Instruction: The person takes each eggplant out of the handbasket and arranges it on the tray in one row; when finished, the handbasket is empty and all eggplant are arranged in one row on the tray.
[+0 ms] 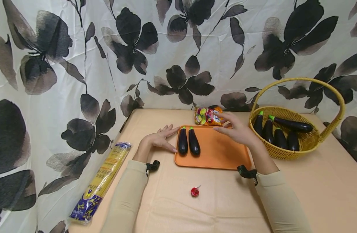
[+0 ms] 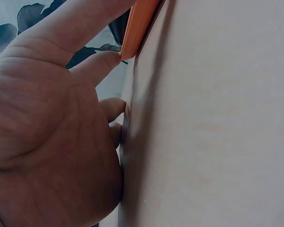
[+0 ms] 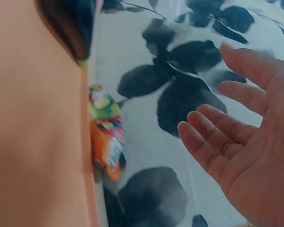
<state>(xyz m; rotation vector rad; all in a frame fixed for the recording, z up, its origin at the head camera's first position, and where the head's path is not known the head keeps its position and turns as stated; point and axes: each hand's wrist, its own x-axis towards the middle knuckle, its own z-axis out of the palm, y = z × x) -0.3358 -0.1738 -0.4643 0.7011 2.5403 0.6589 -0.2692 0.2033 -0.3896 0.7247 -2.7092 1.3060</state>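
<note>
My left hand (image 1: 159, 139) is at the left edge of an orange tray (image 1: 222, 145), its thumb and forefinger spread along the rim. In the left wrist view, fingertips meet the tray's edge (image 2: 132, 33), and the other fingers come down to the tabletop. Two dark purple eggplants, the left one (image 1: 182, 142) and the right one (image 1: 194, 143), lie side by side on the tray's left part, green stem ends away from me. Over the tray's right part hovers my right hand (image 1: 236, 129), fingers relaxed and apart, holding nothing; the right wrist view shows its bare palm (image 3: 260, 165).
A yellow wicker basket (image 1: 283, 155) with several eggplants stands on the right. Behind the tray lies a colourful candy bag (image 1: 207, 116). Nearer me is a red-wrapped lollipop (image 1: 194, 192). A spaghetti packet (image 1: 104, 178) lies along the left table edge. Floral fabric (image 1: 178, 48) hangs behind.
</note>
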